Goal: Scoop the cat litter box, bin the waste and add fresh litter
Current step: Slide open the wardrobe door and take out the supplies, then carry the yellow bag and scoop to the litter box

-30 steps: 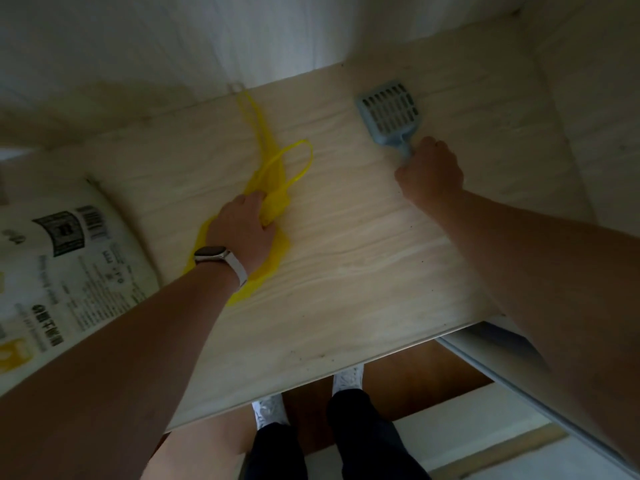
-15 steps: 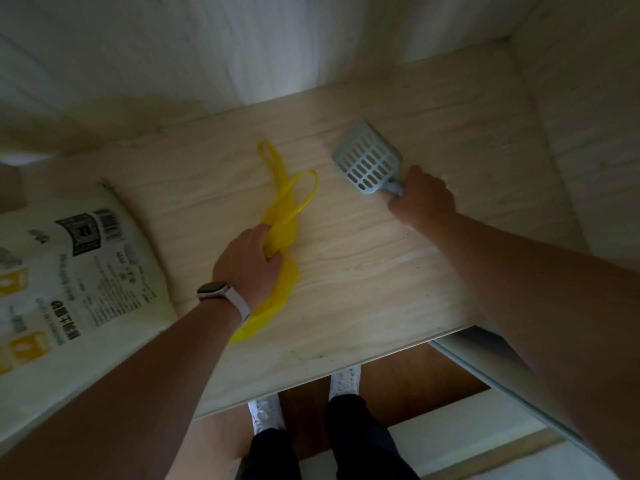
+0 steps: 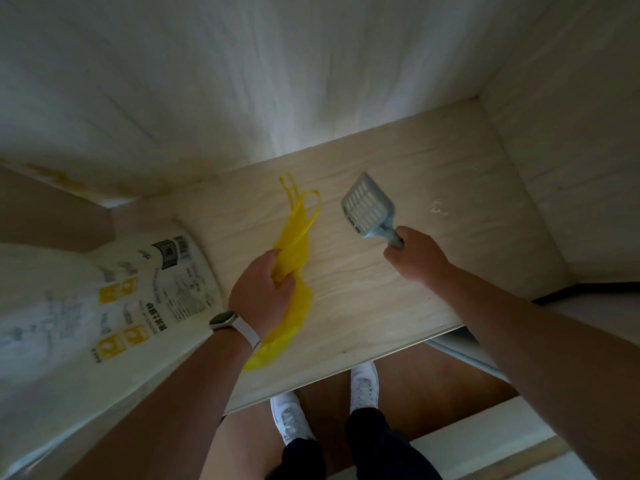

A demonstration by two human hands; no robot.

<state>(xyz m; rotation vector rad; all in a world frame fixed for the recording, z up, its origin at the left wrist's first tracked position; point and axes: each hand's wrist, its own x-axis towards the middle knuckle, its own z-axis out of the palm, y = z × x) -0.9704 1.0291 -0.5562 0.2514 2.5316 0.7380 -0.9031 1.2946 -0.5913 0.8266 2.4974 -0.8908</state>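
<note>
The step in hand looked like gathering tools: the left hand [image 3: 262, 295] was closed around the middle of the yellow bag [image 3: 293, 268] in the centre of the frame, while the right hand [image 3: 417, 258] gripped the handle of the blue litter scoop [image 3: 367, 206], its slotted head raised toward the upper centre. The litter sack [image 3: 104, 306] lay at the left on the same shelf [image 3: 433, 299]. Neither litter box nor bin showed, so the next move probably called for drawing both hands back past the shelf's front edge, clear of its back and right walls.

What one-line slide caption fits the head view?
Left hand grips yellow bag, right hand holds slotted scoop above wooden shelf.
</note>
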